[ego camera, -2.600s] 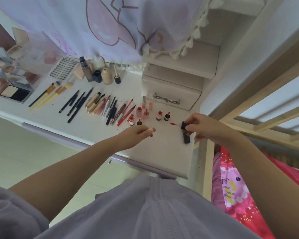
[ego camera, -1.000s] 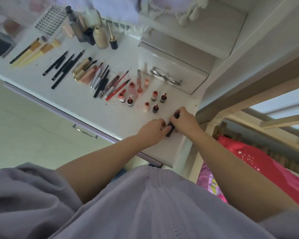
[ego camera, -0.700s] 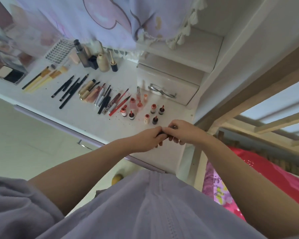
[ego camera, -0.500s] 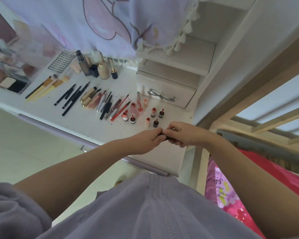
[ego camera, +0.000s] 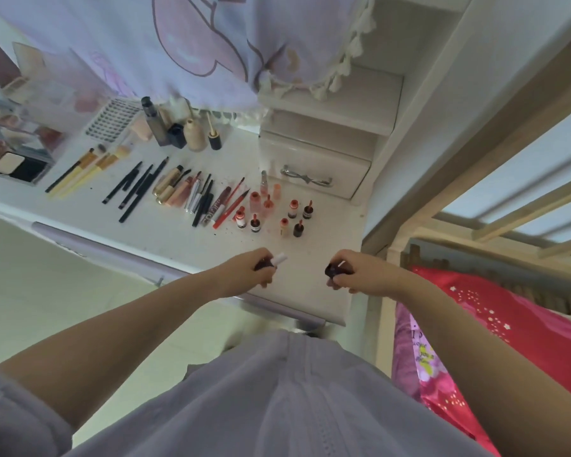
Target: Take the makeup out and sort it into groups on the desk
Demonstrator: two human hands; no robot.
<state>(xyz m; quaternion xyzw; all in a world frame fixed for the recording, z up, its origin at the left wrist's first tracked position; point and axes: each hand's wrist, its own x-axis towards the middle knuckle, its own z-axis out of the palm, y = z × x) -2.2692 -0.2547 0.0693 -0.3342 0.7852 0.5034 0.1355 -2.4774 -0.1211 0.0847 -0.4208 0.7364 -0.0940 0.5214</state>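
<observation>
Over the near right corner of the white desk point(ego camera: 178, 235), the two hands are held apart, each with its fingers curled round a piece of a small cosmetic. The left hand point(ego camera: 248, 275) grips a dark red tube with a white end point(ego camera: 271, 261); the white end juts out past the thumb and fingertips, pointing toward the other hand. The right hand point(ego camera: 360, 275) pinches a dark cap point(ego camera: 333, 269) between thumb and fingers, the cap sitting at the fingertips on the side facing the tube. Just beyond the hands stands a cluster of small red and orange bottles point(ego camera: 277, 212). To its left lie rows of lip pencils and liners point(ego camera: 211, 202), black pencils point(ego camera: 136, 186) and yellow-handled brushes point(ego camera: 83, 168).
</observation>
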